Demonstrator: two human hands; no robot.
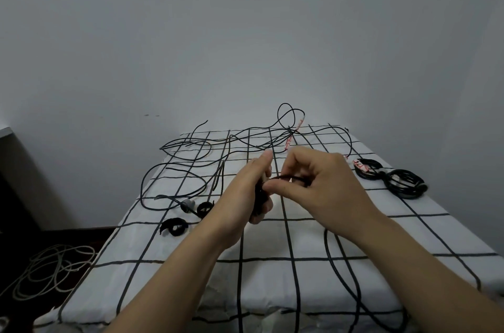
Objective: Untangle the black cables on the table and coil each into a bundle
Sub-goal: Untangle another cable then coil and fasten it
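**Cable held between both hands above the checked surface**

The surface [272,264] wore a white cloth with a black grid. Across its far half sprawled a loose tangle of black cables [240,139], some loops rising over the far edge, with red-and-white tags [288,143] on the strands. Near the surface's right edge lay two coiled bundles [368,169], touching each other. Towards its left edge sat two small black straps [174,226], curled into rings. On the floor left of the surface lay a heap of grey cable [51,267].

Both hands hovered above the middle of the surface, hiding the cloth beneath them. The left hand [245,190] was curled round a short bunch of black cable [289,177], thumb pointing up. The right hand [313,188] pinched the same cable between thumb and forefinger, its other fingers bent. A length of the cable ran from under the right wrist over the surface's near edge.

Both forearms reached in from the near edge, converging, wrists raised off the cloth.
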